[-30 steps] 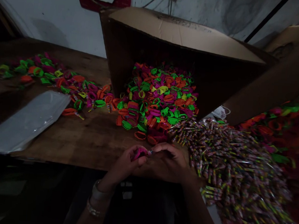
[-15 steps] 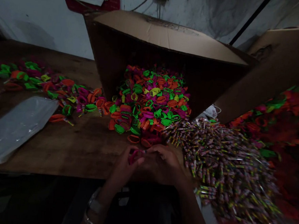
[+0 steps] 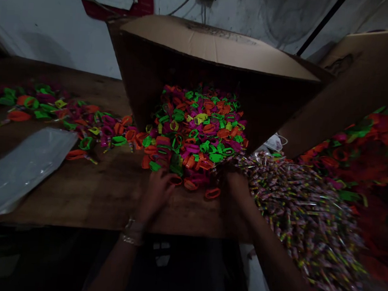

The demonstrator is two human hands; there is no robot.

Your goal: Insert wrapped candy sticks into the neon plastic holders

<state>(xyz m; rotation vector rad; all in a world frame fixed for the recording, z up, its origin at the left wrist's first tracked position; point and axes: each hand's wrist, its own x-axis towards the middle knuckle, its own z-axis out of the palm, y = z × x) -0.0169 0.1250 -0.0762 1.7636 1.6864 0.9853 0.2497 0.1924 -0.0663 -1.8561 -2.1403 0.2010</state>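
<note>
My left hand (image 3: 156, 190) is at the front edge of a heap of bright plastic bracelets (image 3: 194, 147), which look like small toy watch bands in green, orange, pink and yellow. Its fingers reach forward, spread apart, with the thumb by an orange bracelet (image 3: 176, 180). Another orange bracelet (image 3: 212, 193) lies alone on the wooden table (image 3: 110, 206), between my hands. My right hand (image 3: 237, 186) reaches to the near-left border of a pile of thin wrapped candy sticks (image 3: 296, 206). Shadow and blur hide its fingertips, and whether it grips a stick is unclear.
A cardboard box (image 3: 220, 50) lies open toward me behind the bracelets. Left of it runs a row of bracelets with sticks attached (image 3: 92, 127), beside a clear plastic bag (image 3: 26, 169). More coloured bracelets (image 3: 373, 149) lie at the right beside a cardboard panel (image 3: 362, 64).
My hands were together over the table edge, holding a pink bracelet. They have parted: the left moved forward-left to the bracelets, the right forward-right to the sticks. The pink bracelet has left my left hand.
</note>
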